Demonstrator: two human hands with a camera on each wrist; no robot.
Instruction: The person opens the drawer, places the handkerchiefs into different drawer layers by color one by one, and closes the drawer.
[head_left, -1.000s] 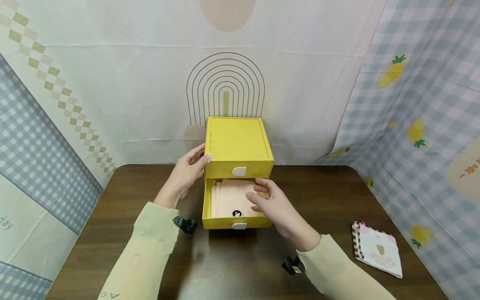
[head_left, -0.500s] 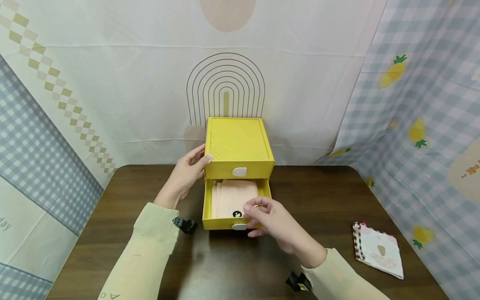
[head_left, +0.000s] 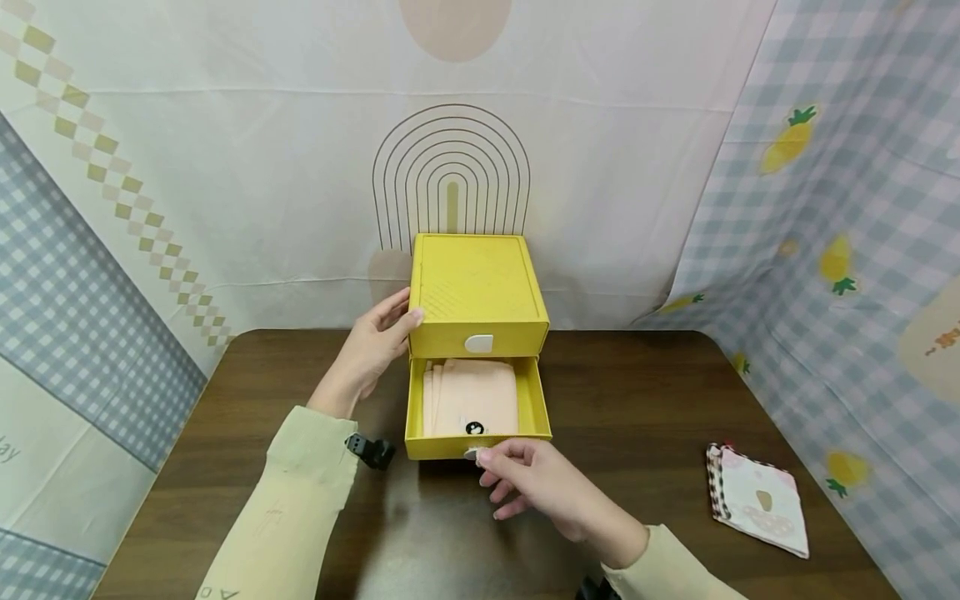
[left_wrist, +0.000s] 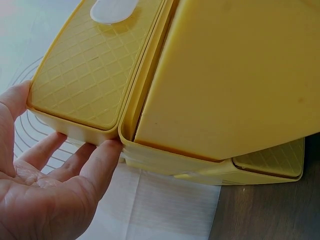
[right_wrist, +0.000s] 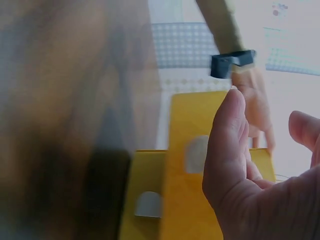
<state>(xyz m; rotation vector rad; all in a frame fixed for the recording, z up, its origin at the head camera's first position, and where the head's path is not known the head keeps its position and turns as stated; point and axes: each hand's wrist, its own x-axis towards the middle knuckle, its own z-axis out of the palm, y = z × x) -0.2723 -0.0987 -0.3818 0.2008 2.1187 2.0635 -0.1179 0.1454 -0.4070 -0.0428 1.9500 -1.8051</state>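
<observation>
A yellow drawer box point(head_left: 476, 275) stands on the table, with one drawer point(head_left: 536, 400) pulled out below the top one. Folded peach cloth point(head_left: 487, 392), marked by a round black emblem, lies inside that drawer. My left hand point(head_left: 371, 346) grips the box's left side, thumb at the front corner; the left wrist view shows its fingers along the side of the top drawer point(left_wrist: 95, 65). My right hand point(head_left: 536, 483) is at the pulled-out drawer's white handle point(head_left: 472, 454), fingertips overlapping it. In the right wrist view a gap shows between that hand's thumb and fingers point(right_wrist: 227, 130).
A folded white cloth point(head_left: 761, 500) with a checked edge lies on the dark wooden table point(head_left: 637, 400) at the right. Behind the box hangs a pale printed curtain point(head_left: 300, 192). The lowest drawer front point(right_wrist: 142, 200) shows in the right wrist view.
My right hand has moved from over the pulled-out drawer's right side down and toward me, to its front handle. My left hand has stayed on the box.
</observation>
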